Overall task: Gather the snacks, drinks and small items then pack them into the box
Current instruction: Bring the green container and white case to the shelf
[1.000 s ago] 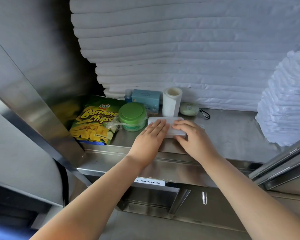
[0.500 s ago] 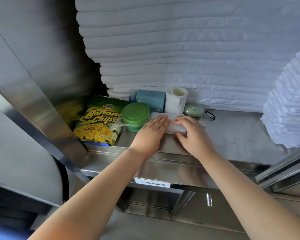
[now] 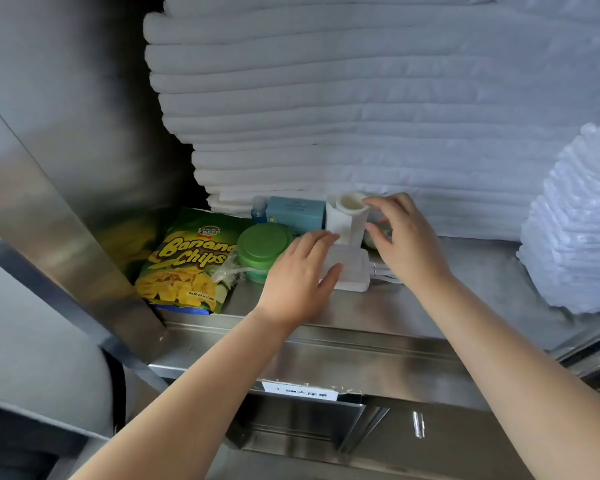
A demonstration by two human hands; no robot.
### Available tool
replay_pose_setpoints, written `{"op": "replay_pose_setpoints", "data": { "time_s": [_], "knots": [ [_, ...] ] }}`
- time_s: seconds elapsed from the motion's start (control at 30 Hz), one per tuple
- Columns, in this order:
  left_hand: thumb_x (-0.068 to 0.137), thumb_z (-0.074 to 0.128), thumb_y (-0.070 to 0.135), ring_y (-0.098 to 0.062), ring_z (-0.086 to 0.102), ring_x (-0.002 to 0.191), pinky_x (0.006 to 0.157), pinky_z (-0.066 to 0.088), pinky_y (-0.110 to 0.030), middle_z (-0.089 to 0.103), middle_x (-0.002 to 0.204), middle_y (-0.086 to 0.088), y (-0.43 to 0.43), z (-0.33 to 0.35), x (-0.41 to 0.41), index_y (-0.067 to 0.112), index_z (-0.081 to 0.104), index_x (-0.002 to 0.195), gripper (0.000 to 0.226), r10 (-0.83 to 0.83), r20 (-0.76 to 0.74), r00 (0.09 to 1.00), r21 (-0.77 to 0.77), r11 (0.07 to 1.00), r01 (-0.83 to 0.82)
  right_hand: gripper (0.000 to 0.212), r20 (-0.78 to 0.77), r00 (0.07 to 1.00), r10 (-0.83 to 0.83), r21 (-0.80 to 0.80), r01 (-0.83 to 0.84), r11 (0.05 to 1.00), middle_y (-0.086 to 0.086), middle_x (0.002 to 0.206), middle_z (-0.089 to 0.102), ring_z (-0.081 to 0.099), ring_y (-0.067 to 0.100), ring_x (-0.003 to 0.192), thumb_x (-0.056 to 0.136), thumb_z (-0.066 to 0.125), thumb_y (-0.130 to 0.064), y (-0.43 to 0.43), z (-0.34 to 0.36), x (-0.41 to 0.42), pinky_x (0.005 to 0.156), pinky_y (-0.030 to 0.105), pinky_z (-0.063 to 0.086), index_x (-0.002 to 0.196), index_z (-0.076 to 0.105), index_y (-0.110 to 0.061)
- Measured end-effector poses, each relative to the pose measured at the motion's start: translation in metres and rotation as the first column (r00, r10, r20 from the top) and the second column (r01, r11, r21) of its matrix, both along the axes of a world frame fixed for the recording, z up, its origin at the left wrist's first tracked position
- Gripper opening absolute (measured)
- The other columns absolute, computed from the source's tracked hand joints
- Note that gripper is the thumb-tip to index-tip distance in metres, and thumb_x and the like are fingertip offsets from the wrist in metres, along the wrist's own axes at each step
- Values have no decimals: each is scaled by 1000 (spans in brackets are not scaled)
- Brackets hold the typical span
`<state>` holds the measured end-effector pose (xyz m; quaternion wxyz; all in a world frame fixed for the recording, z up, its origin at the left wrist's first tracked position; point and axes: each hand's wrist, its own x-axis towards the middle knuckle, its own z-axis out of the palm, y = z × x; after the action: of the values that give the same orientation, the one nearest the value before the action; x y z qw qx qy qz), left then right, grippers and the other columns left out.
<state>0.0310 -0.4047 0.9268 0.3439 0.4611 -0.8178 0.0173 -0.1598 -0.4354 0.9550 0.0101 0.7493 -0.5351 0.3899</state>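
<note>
Two hands, gathering stage: left hand [image 3: 302, 271] flat on white pack [image 3: 352, 271], steel worktop [image 3: 465, 306]; right hand [image 3: 402, 244] spread wide beside paper roll [image 3: 347, 220]. Next, likely: close round roll, lift.

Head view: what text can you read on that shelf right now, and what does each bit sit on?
"Banana Chips": front of the chips bag.
"LUCKY FRESH": small logo above that on the same bag, only just legible.
Net weight line at the bag's foot: too small to read surely.
Teal box: print blurred.
White label below the shelf, on its front edge: characters blurred.
</note>
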Motion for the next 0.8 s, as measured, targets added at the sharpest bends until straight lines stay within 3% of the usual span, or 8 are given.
{"op": "replay_pose_setpoints", "data": {
  "time_s": [0.13,0.33,0.8],
  "knots": [
    [82,68,26,-31,57,97,75,50,-37,58,111,-11,-14,22,-20,6,55,123,47,140,-49,989,-2,990,-140,30,-39,999,-5,24,6,1000,-1,98,55,60,17,75,87,64,-20,-8,6,2,56,30,48,117,60,-20],
    [88,58,38,-32,55,104,74,49,-41,57,115,-9,-32,32,-29,14,49,130,50,223,56,973,109,968,-228,21,-56,998,17,71,-13,997,-4,84,53,55,18,69,87,64,-20,-17,6,0,55,27,41,107,64,-19],
    [89,54,45,-26,57,92,61,43,-32,57,100,-4,-45,38,-36,14,55,109,37,317,-2,949,80,946,-316,15,-43,999,9,84,-5,996,-14,75,43,43,12,62,88,63,-21,-20,9,3,55,25,32,101,62,-14]
  ]
}}
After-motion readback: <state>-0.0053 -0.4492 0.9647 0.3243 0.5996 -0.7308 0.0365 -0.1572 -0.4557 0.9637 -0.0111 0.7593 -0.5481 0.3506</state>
